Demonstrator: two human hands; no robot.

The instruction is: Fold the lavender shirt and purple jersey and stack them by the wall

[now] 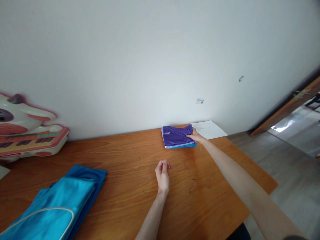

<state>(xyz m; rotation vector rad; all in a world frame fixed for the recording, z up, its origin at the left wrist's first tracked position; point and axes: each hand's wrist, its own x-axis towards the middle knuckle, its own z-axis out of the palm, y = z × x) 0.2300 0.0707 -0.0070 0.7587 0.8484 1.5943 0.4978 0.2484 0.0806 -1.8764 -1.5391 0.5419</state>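
My right hand (195,136) reaches to the back of the table, with its thumb on top of a purple folded plastic bag (177,136) and gripping its right edge. White lettering shows on the bag's left part. Beneath it lie other folded layers, a white one and a blue one (187,145). My left hand (162,173) is nearer, over the middle of the table, with its fingers curled together and nothing visible in them. It is apart from the stack.
On the wooden table (125,156), folded blue fabric bags (67,190) with a pale cord lie at the left front. A toy keyboard (32,136) stands behind them. White paper sheets (210,129) lie right of the stack, against the wall (140,66). The table's right edge drops to grey floor.
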